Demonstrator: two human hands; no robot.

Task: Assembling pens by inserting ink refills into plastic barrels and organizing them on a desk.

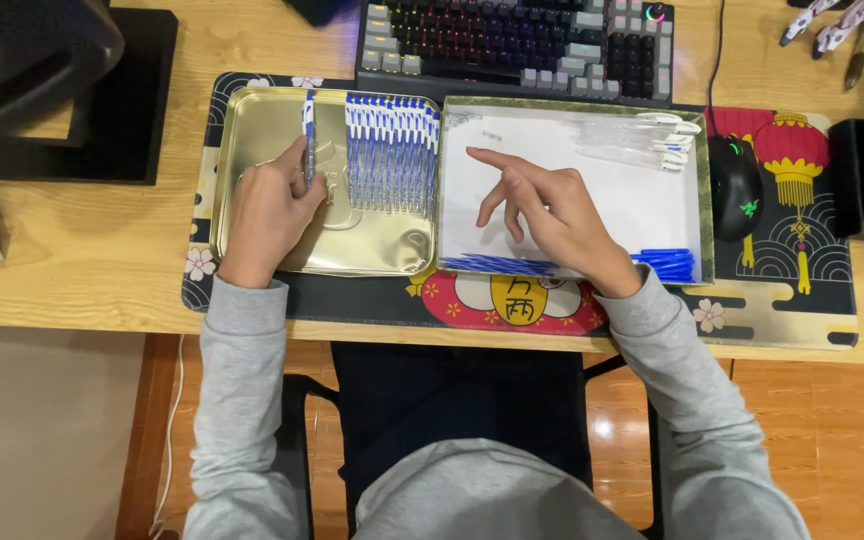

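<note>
Left grip (274, 205) pinches pen (309, 140) upright beside pen row (392, 150).

Two trays were set side by side on a desk mat (772, 300) on the table (82, 250), the metal tray (262, 120) left of the box lid (704, 200). A row of pens (392, 150) lay in the metal tray's right half. A keyboard (517, 45) lay behind both, a mouse (735, 185) right of the lid.
</note>
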